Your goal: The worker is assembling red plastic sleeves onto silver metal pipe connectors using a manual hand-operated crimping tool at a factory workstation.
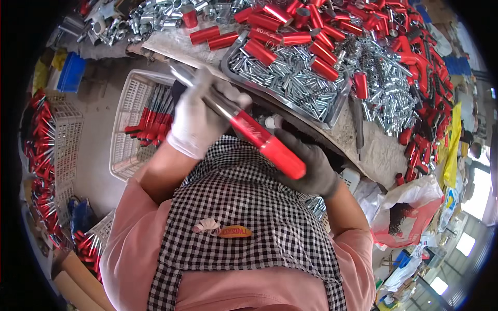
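Above the checked apron, both hands, left hand point(199, 116) and right hand point(306, 160), clenched around one red-handled tool point(259, 137).

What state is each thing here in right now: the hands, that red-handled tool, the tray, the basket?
left hand: white-gloved, closed around the tool's metal shaft
right hand: dark-gloved, gripping the red handle
red-handled tool: held slanted between both hands
metal tray: full of silver pins
white basket: holds several finished tools

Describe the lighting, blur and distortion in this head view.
Head view: even daylight, soft shadows; bright blown-out windows at lower right; fisheye bends the table edge, corners are black; left hand slightly motion-blurred, right hand and red tool sharper.
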`<action>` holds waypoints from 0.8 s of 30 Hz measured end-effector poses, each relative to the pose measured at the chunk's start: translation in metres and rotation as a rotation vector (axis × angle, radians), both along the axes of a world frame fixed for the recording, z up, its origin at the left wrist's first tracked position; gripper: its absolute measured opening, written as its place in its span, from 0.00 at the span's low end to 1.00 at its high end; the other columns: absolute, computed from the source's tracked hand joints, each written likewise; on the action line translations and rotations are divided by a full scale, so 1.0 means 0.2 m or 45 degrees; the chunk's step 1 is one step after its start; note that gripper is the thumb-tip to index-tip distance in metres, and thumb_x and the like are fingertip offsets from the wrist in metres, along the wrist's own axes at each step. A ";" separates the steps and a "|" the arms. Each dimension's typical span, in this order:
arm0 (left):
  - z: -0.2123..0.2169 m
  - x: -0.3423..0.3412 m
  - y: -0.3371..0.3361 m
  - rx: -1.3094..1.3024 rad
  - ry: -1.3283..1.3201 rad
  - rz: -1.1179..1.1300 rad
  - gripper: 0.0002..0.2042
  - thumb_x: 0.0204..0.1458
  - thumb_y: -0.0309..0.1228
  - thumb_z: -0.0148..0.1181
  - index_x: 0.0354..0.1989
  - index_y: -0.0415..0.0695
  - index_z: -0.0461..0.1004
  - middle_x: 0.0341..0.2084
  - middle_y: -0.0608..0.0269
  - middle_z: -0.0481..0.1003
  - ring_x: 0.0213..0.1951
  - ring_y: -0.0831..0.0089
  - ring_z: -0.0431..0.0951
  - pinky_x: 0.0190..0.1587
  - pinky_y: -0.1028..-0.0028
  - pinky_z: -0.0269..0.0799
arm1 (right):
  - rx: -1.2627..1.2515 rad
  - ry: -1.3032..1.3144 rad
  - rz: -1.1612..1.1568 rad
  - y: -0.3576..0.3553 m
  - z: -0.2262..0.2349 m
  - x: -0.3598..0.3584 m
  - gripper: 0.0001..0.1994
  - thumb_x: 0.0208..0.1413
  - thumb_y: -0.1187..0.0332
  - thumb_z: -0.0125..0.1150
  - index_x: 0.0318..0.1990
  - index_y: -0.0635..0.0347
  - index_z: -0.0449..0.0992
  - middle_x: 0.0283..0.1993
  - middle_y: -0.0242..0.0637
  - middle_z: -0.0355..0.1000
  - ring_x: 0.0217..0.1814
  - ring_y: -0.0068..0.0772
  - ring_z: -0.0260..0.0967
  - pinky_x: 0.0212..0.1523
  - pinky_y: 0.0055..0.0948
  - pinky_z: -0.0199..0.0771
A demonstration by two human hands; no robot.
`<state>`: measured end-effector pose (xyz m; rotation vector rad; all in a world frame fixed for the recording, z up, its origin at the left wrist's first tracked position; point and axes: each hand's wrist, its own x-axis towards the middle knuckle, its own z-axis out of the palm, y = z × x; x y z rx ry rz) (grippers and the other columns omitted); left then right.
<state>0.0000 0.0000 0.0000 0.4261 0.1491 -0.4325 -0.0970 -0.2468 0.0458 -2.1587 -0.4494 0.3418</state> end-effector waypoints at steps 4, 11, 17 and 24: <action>-0.22 -0.12 -0.25 0.015 0.784 -0.082 0.11 0.66 0.39 0.46 0.44 0.45 0.68 0.28 0.60 0.73 0.32 0.63 0.76 0.48 0.50 0.74 | 0.563 0.689 -0.389 -0.12 -0.12 -0.15 0.36 0.41 0.75 0.69 0.64 0.66 0.65 0.47 0.40 0.77 0.44 0.32 0.76 0.50 0.29 0.75; -1.64 -0.28 -0.91 0.120 0.863 -0.828 0.08 0.64 0.32 0.46 0.42 0.48 0.74 0.32 0.65 0.78 0.30 0.66 0.79 0.35 0.62 0.78 | 1.218 1.297 -1.278 -0.20 -0.95 -0.22 0.12 0.44 0.64 0.62 0.31 0.65 0.77 0.25 0.40 0.73 0.24 0.35 0.71 0.27 0.28 0.73; -1.55 -0.28 -0.92 0.061 0.720 -1.024 0.11 0.60 0.38 0.54 0.40 0.47 0.78 0.31 0.60 0.79 0.30 0.68 0.79 0.34 0.65 0.77 | 0.885 1.032 -1.096 -0.37 -1.52 -0.28 0.21 0.43 0.69 0.62 0.48 0.61 0.74 0.21 0.37 0.70 0.14 0.33 0.62 0.15 0.27 0.64; -1.53 -0.22 -0.87 0.158 0.605 -1.011 0.11 0.60 0.39 0.54 0.41 0.46 0.78 0.31 0.60 0.79 0.30 0.68 0.79 0.34 0.65 0.77 | 1.144 1.135 -1.500 -0.18 -1.23 -0.13 0.22 0.44 0.76 0.59 0.51 0.60 0.73 0.30 0.36 0.71 0.27 0.32 0.68 0.27 0.30 0.71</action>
